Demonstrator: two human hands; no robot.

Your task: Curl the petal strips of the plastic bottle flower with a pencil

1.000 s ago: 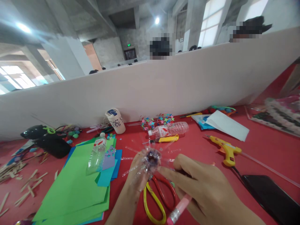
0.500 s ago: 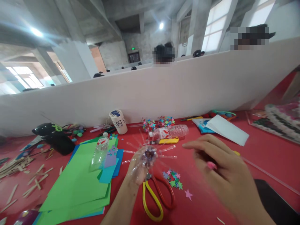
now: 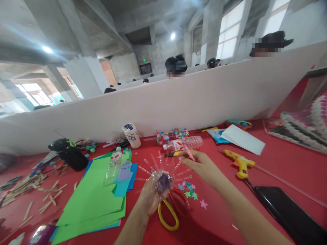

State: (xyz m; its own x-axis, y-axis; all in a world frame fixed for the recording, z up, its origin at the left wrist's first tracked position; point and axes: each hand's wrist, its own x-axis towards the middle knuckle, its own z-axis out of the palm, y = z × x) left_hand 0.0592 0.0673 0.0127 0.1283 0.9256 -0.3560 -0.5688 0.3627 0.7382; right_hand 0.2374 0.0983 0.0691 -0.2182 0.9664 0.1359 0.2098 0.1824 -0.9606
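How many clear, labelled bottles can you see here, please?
2: one bottle rests on the green sheets; the other bottle lies just beyond the right hand. Others may be hidden.

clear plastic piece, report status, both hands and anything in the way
Left hand holding plastic piece, strips splayed. Right hand gripping pink pencil. Scissors close by, partly hidden.

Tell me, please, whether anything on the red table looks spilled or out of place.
Loose wooden sticks at left look spilled, scattered and crossed beside a denser pile of sticks; one pink star seems stray, lying apart from the star cluster. Nothing looks clearly damaged.
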